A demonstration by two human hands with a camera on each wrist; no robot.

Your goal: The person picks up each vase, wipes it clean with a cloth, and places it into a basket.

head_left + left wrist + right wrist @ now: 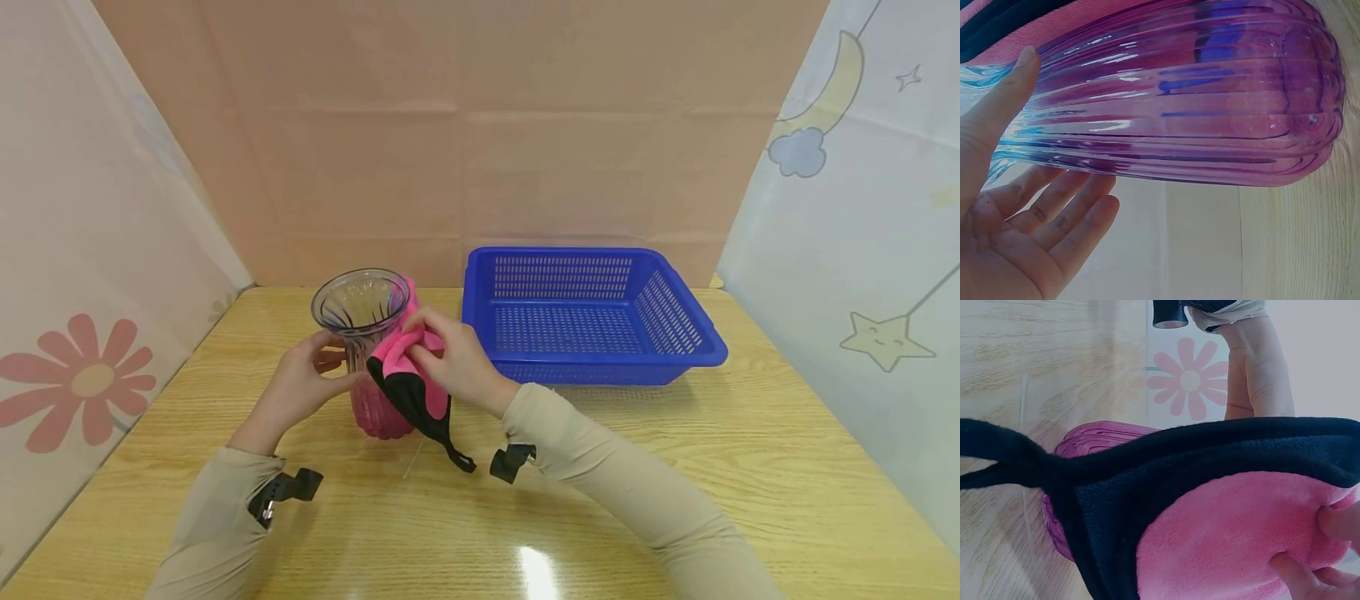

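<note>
Ribbed pink glass vase stands upright on the wooden table, beside a blue basket. Left hand steadies its neck with relaxed fingers; right hand pinches a soft pink-and-black cloth against it. Glass looks heavy, slippery, breakable; the narrow neck seems the best place to grip it.

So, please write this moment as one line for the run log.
left hand: steadies glass vase | right hand: pinches pink-and-black cloth against vase side | blue basket: beside, on wooden table
</note>
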